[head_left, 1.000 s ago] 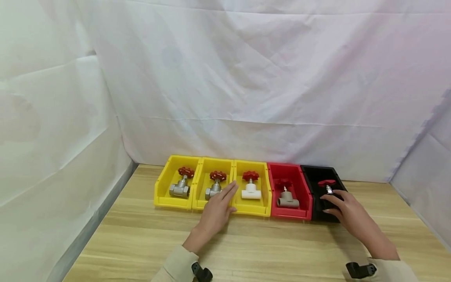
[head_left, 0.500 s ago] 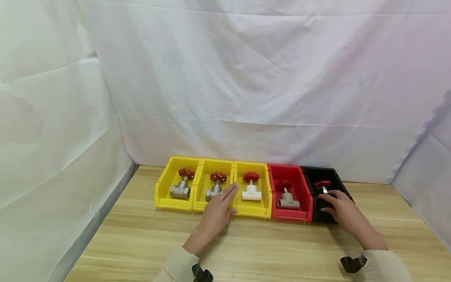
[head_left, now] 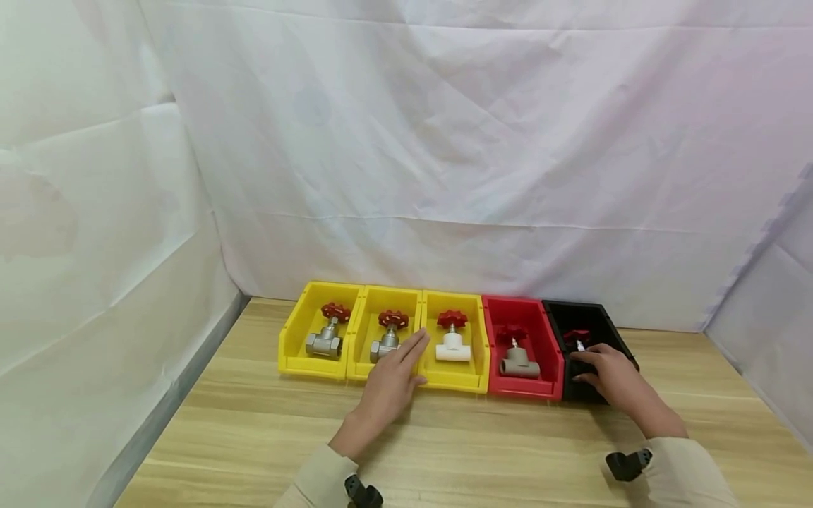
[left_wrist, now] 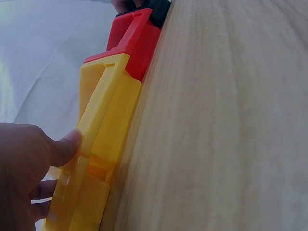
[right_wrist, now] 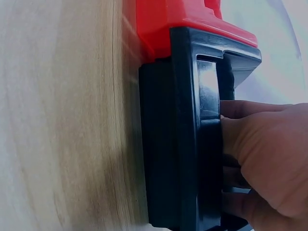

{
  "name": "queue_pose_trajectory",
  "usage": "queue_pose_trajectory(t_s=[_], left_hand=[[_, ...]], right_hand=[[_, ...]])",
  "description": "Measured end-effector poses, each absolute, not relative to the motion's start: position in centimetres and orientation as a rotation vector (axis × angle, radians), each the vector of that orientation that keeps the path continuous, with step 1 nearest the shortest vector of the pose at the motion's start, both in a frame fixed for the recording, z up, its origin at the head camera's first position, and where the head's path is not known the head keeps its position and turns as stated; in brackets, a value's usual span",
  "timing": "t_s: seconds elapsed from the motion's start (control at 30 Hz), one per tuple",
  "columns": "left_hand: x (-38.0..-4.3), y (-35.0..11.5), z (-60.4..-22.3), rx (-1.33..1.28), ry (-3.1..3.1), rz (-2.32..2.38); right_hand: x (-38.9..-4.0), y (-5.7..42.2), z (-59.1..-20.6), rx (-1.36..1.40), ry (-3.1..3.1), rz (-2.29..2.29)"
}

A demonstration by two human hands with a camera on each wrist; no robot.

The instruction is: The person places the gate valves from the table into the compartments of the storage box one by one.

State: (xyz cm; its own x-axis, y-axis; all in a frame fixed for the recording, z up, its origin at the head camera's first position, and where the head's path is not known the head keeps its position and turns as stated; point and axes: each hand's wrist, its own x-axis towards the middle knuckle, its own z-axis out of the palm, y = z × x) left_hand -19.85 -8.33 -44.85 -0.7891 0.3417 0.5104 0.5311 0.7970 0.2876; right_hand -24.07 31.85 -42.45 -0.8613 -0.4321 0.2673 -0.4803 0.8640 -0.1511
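My right hand (head_left: 612, 377) reaches into the black bin (head_left: 603, 314) at the right end of the row. Its fingers grip a valve with a red handwheel (head_left: 576, 336); the valve's lower body is hidden by the hand and, in the right wrist view, by the bin's front wall. My left hand (head_left: 389, 384) rests with straight fingers on the front edge where the second and third yellow bins (head_left: 454, 381) meet. It partly covers a metal valve (head_left: 385, 343). Near its fingertips a white valve (head_left: 453, 346) lies in the third yellow bin.
Another metal valve (head_left: 325, 343) lies in the leftmost yellow bin (head_left: 311, 364). The red bin (head_left: 524, 386) holds a grey-brown valve (head_left: 519, 363). All bins stand side by side on the wooden table (head_left: 470, 444), in front of a white cloth (head_left: 470, 141).
My right hand has moved left and lower inside the black bin, and the red-wheeled valve has shifted with it. The left hand stays in place.
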Motion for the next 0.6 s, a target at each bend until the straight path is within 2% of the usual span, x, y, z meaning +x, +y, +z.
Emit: queue_pose_trajectory(t_s=[0.6], left_hand=[[-19.7,-8.2,-44.7,-0.653,-2.570,-0.566]], right_hand=[[-25.2,32.2,-42.3,0.763,-2.869,0.338]])
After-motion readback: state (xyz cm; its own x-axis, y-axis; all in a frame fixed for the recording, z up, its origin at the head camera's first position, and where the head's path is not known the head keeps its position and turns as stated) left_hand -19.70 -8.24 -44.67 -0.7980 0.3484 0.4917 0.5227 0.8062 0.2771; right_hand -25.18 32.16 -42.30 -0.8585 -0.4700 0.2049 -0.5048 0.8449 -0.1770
